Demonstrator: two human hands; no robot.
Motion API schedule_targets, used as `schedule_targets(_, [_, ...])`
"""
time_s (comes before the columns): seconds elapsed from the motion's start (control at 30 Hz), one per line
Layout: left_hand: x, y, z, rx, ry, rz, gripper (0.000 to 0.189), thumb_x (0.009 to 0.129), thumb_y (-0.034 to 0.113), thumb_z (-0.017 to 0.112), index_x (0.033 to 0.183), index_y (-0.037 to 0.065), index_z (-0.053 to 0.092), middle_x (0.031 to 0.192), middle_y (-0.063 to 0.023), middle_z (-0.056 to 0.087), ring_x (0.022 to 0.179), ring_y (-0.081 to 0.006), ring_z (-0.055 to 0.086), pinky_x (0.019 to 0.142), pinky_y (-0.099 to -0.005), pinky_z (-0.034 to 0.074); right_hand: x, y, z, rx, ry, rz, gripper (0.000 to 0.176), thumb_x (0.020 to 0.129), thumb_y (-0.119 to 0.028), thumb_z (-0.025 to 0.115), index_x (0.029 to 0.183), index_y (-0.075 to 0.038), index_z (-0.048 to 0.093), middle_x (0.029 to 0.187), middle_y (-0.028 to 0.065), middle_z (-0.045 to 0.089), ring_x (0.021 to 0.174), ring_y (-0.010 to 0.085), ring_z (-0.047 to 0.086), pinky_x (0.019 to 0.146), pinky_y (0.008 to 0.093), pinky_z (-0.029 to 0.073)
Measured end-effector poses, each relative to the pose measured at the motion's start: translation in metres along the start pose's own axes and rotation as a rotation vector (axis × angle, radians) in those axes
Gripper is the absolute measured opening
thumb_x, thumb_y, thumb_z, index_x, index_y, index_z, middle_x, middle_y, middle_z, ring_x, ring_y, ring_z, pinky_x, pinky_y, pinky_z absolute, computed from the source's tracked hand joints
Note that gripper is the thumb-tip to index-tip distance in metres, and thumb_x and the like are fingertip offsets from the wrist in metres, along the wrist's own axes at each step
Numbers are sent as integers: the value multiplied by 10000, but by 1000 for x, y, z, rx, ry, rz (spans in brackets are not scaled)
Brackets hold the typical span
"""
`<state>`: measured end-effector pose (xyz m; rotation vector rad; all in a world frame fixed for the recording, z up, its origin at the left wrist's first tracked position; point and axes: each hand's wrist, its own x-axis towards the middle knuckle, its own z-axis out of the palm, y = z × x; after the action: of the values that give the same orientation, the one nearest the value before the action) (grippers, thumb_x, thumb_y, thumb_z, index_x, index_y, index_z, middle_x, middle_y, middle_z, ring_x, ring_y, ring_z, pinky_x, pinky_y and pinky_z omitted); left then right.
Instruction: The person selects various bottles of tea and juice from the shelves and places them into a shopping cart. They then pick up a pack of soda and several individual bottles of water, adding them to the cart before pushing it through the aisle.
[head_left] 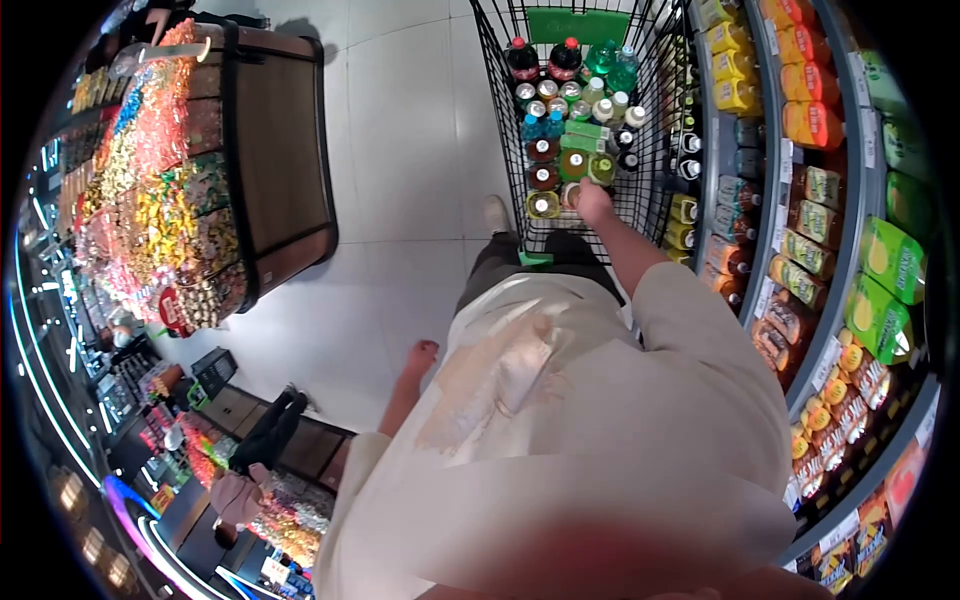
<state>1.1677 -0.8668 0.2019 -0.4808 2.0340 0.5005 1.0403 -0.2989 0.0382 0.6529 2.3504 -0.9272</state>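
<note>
My right hand [594, 203] reaches down into the shopping cart [648, 215], its fingers wrapped round a bottle [571, 195] with a pale cap near the cart's close end. Bottles and cans stand upright in rows around it. A green-capped bottle [601, 168] and a green pack [585, 136] are just beyond the hand. Two dark bottles with red caps, one of them a cola bottle [565, 60], stand at the far end. My left hand [423, 355] hangs at my left side, away from the cart, its fingers curled with nothing visible in them.
Shelves of packed drinks [808, 195] run along the right. At the left stands a candy display [165, 190] with a dark-edged brown side panel. Another person [270, 445] is at the lower left beside more candy, and a further person's hand shows at the upper left.
</note>
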Motion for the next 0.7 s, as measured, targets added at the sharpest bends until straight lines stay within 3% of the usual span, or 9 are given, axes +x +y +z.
schedule_targets(0.07, [10, -66, 39, 11, -17, -15, 366, 912, 336, 665, 1139, 50, 697, 997, -155, 746, 941, -268, 716, 851, -383, 562, 10, -9, -3, 13, -32, 72, 352, 899, -274, 611, 1102, 7, 548, 967, 255, 690, 939, 433, 667, 794, 498, 535])
schedule_targets(0.1, [3, -76, 51, -33, -40, -30, 361, 912, 326, 660, 1145, 52, 694, 1003, -152, 745, 942, -266, 715, 850, -383, 562, 8, -18, -10, 9, -32, 120, 326, 935, -240, 588, 1160, -3, 575, 1035, 238, 720, 978, 377, 711, 831, 456, 566])
schedule_targets(0.17, [-14, -74, 65, -120, -78, -36, 352, 911, 304, 648, 1158, 56, 687, 1015, -144, 743, 944, -264, 713, 847, -384, 560, 33, 2, 19, 443, -106, 499, 364, 959, -340, 606, 1161, -41, 561, 843, 195, 688, 656, 335, 692, 567, 482, 566])
schedule_targets(0.27, [-32, -53, 76, -228, -103, -37, 342, 910, 272, 630, 1176, 62, 676, 1034, -132, 740, 947, -261, 710, 844, -384, 559, 29, 4, 30, 897, -102, 782, 331, 972, -360, 609, 1205, -125, 613, 996, 190, 696, 799, 289, 713, 668, 455, 589])
schedule_targets(0.37, [-30, -35, 83, -294, -110, -14, 338, 909, 241, 613, 1194, 68, 666, 1052, -120, 737, 950, -257, 707, 841, -384, 557, 29, 3, 39, 882, -93, 779, 316, 983, -367, 604, 1239, -182, 612, 998, 175, 670, 749, 296, 700, 616, 469, 593])
schedule_targets(0.47, [-24, -20, 83, -335, -110, 9, 339, 907, 209, 595, 1212, 74, 655, 1071, -109, 734, 953, -254, 704, 837, -385, 556, 34, 6, 47, 1163, -228, 629, 378, 974, -388, 616, 1226, -109, 576, 835, 140, 656, 688, 291, 686, 631, 452, 606])
schedule_targets(0.57, [-19, -8, 78, -354, -102, 29, 345, 906, 177, 578, 1230, 80, 645, 1089, -97, 731, 955, -250, 701, 834, -385, 554, 41, -7, 34, 1022, -292, 639, 452, 962, -418, 626, 1278, -106, 542, 940, 183, 675, 757, 326, 700, 697, 479, 614])
schedule_targets(0.6, [-17, -2, 76, -364, -99, 29, 348, 906, 166, 572, 1236, 82, 641, 1095, -93, 730, 956, -249, 700, 833, -385, 553, 40, -10, 25, 861, -348, 600, 516, 959, -450, 617, 1313, -90, 512, 1022, 219, 678, 757, 360, 704, 664, 493, 613])
schedule_targets(0.7, [-8, -2, 65, -389, -92, 38, 361, 905, 135, 554, 1254, 87, 631, 1114, -81, 727, 959, -246, 698, 829, -386, 552, 20, -23, -14, 567, -396, 490, 543, 965, -462, 599, 1326, -71, 496, 1004, 233, 682, 738, 373, 703, 619, 494, 605])
